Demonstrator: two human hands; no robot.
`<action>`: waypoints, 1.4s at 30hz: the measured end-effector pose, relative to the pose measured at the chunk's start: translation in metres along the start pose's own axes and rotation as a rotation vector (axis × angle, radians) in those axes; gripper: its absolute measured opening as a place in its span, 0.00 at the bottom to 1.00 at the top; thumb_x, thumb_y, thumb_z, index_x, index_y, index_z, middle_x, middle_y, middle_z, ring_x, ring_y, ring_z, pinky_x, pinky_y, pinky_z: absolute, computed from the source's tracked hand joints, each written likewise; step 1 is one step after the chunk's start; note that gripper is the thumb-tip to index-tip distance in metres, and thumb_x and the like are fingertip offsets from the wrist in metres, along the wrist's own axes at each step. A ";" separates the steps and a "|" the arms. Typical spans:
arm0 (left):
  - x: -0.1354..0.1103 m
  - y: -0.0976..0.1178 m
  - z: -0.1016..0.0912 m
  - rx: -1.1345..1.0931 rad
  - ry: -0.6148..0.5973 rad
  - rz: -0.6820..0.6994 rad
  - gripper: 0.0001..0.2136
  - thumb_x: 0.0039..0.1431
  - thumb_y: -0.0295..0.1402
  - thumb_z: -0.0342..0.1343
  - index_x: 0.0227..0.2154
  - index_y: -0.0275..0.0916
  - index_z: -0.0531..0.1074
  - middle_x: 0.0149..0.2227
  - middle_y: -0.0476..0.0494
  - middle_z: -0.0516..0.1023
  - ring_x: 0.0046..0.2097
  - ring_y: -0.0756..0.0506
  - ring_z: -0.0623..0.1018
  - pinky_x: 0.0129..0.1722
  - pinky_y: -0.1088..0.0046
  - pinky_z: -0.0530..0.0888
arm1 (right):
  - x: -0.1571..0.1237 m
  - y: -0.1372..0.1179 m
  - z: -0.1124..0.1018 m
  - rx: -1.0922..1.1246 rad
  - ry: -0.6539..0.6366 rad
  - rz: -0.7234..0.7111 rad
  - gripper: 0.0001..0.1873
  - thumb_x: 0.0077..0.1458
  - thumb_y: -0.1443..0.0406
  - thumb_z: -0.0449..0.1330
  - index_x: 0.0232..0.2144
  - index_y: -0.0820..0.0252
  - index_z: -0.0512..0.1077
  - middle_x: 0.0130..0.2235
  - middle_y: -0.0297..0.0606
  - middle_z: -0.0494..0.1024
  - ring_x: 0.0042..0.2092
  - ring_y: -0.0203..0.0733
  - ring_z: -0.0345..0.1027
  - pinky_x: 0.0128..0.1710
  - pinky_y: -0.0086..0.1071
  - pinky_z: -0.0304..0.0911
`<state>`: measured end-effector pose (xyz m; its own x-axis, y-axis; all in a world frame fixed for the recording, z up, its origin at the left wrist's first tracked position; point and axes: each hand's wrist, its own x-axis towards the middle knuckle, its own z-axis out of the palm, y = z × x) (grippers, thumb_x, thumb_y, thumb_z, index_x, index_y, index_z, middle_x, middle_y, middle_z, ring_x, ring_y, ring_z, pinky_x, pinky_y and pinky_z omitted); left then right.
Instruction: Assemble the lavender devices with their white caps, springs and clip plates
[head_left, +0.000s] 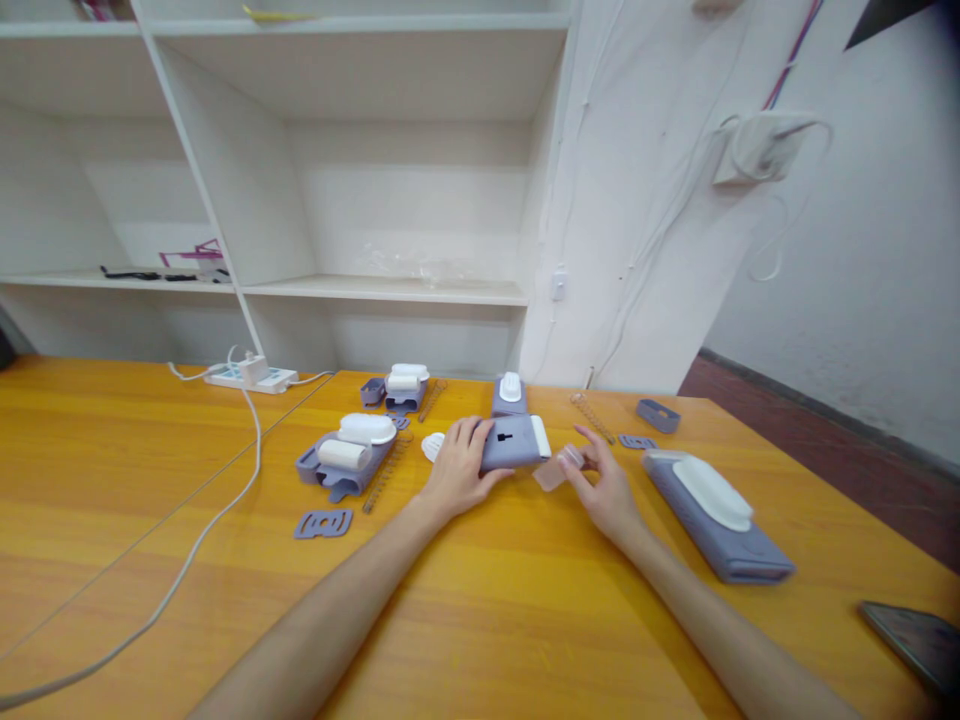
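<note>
My left hand (459,468) is closed around a grey-purple plastic housing (517,443) with a white end and a small dark slot in its upper face. Just to the right, my right hand (606,492) pinches a small translucent plastic piece (551,475) near the white end; whether the two touch, I cannot tell. A white ribbed oval part (431,447) lies beside my left hand, partly hidden by it. Behind the held housing is another purple part with a white knob (511,387) on it.
On the left are purple housings (307,465) with white parts, a coil spring (386,478) and a slotted plate (322,523). Right are a spring (592,418), a purple ring (658,414), a long housing (720,530) and a phone (911,640). A power strip (270,380) trails a cable.
</note>
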<state>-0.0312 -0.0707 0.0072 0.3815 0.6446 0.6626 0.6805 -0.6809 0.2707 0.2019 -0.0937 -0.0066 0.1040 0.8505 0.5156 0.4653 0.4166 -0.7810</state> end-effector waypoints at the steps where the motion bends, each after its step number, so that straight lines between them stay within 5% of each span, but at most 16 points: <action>1: 0.000 0.000 0.000 -0.007 -0.009 0.010 0.31 0.50 0.46 0.56 0.54 0.39 0.54 0.52 0.36 0.60 0.54 0.37 0.61 0.54 0.54 0.60 | 0.001 0.000 0.003 0.088 0.006 0.050 0.32 0.51 0.54 0.56 0.55 0.58 0.56 0.32 0.36 0.73 0.34 0.44 0.69 0.38 0.38 0.64; 7: 0.002 0.003 -0.003 -0.035 -0.045 0.046 0.31 0.49 0.45 0.57 0.54 0.40 0.55 0.52 0.36 0.60 0.54 0.38 0.61 0.53 0.54 0.61 | 0.004 -0.003 0.023 0.388 0.046 0.245 0.33 0.48 0.51 0.58 0.53 0.59 0.58 0.37 0.42 0.76 0.37 0.47 0.71 0.35 0.39 0.67; 13: 0.002 0.003 -0.002 -0.040 -0.077 0.142 0.32 0.48 0.46 0.57 0.54 0.40 0.54 0.52 0.36 0.61 0.54 0.37 0.62 0.53 0.53 0.61 | 0.004 -0.004 0.024 0.382 0.123 0.251 0.28 0.49 0.50 0.57 0.48 0.61 0.63 0.40 0.44 0.75 0.38 0.47 0.70 0.36 0.37 0.67; 21: 0.001 0.002 -0.001 0.012 -0.097 0.194 0.33 0.49 0.47 0.57 0.55 0.38 0.55 0.53 0.34 0.60 0.55 0.36 0.61 0.55 0.52 0.60 | 0.003 -0.007 0.026 0.320 0.030 0.237 0.25 0.51 0.48 0.53 0.43 0.60 0.66 0.44 0.43 0.72 0.46 0.47 0.65 0.47 0.40 0.61; 42: -0.001 0.002 -0.003 0.020 -0.093 0.225 0.32 0.49 0.46 0.57 0.55 0.40 0.54 0.54 0.33 0.59 0.56 0.35 0.59 0.54 0.48 0.61 | -0.008 -0.026 0.035 0.313 -0.093 0.229 0.38 0.44 0.55 0.61 0.55 0.56 0.51 0.51 0.40 0.64 0.52 0.44 0.60 0.55 0.39 0.54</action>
<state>-0.0322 -0.0735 0.0095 0.5801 0.5074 0.6372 0.5840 -0.8044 0.1089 0.1588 -0.0999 -0.0029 0.0873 0.9522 0.2926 0.1473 0.2782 -0.9492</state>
